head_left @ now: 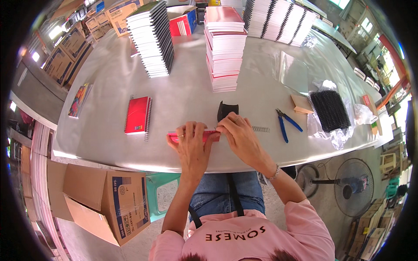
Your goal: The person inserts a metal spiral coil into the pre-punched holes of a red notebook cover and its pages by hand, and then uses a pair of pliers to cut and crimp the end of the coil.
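- Where the grey tabletop (109, 74) fills the upper half of the frame, it carries four tall stacks along its far edge: one black-spined notebook stack (152, 37) at upper left, one red-and-white stack (224, 48) at upper centre, and two leaning white stacks (281, 17) at upper right.
- One open cardboard box (111, 204) sits on the floor at lower left, and one standing fan (350, 185) at lower right.
- One bundle of black spiral coils (329, 109) lies on clear plastic at the right of the frame.
- One finished red spiral notebook (138, 115) lies flat, left of centre, well apart from the hands.
- The red notebook in hand (211, 135) lies at the near edge of the tabletop, centre frame, directly under both hands; its long axis runs left to right across the picture, mostly hidden by the fingers.
- The left hand (191, 145) lies flat with fingers spread, pressing the notebook down from above.
- The right hand (239, 135) has its fingertips pinched together at the notebook's upper right end; what they pinch is too small to tell. This hand is the nearer one to the loose coil.
- One blue-handled pair of pliers (285, 124) lies right of the hands.
- One small black piece (227, 110) stands just above the hands.
- One short loose wire coil (261, 129) lies just right of the right hand, its axis also left to right.
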Action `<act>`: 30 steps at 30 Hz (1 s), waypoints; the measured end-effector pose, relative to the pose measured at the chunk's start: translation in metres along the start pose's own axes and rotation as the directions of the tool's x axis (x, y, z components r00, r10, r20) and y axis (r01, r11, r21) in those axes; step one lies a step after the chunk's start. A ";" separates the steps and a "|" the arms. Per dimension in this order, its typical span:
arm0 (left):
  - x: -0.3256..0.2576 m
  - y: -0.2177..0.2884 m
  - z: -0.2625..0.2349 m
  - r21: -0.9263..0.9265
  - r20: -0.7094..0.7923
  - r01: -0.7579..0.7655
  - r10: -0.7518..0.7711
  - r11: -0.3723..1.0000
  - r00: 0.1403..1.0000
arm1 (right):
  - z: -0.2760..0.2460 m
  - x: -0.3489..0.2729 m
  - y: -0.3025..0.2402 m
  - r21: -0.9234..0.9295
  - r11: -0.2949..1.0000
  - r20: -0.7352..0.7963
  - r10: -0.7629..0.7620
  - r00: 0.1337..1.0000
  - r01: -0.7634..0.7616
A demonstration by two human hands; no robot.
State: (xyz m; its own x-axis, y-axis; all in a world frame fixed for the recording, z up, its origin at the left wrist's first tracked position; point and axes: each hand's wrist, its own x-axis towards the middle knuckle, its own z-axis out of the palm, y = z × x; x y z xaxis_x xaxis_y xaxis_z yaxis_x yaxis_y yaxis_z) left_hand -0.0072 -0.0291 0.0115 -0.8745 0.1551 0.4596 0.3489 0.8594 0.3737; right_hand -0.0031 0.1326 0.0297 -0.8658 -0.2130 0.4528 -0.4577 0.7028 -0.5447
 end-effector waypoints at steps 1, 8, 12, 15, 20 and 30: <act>-0.001 -0.001 0.000 0.001 -0.001 -0.005 0.005 1.000 1.000 | 0.001 0.001 -0.001 0.009 1.000 -0.011 -0.003 1.000 0.003; -0.002 -0.001 0.002 -0.015 -0.013 -0.022 0.022 1.000 1.000 | 0.006 0.006 -0.001 0.148 0.989 -0.069 -0.005 0.998 0.015; -0.001 -0.003 0.001 -0.011 -0.017 -0.029 0.028 1.000 0.999 | 0.003 0.010 -0.013 0.341 0.922 0.011 0.191 0.982 -0.183; -0.001 -0.002 0.001 -0.017 -0.021 -0.037 0.037 0.999 0.999 | 0.001 0.009 -0.010 0.319 0.929 0.023 0.192 0.981 -0.189; -0.001 -0.002 0.001 -0.008 -0.017 -0.038 0.038 0.999 0.999 | 0.005 0.008 -0.004 0.163 0.987 -0.022 0.013 1.000 -0.009; -0.001 -0.004 0.005 -0.011 -0.038 -0.047 0.046 0.999 0.998 | 0.001 0.009 -0.002 0.169 0.986 -0.001 -0.005 1.000 0.005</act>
State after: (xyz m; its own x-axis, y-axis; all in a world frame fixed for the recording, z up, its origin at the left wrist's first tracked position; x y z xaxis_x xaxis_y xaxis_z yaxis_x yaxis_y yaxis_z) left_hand -0.0090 -0.0304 0.0059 -0.8440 0.1760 0.5067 0.3930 0.8458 0.3607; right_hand -0.0098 0.1289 0.0341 -0.8635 -0.2158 0.4559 -0.4894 0.5767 -0.6541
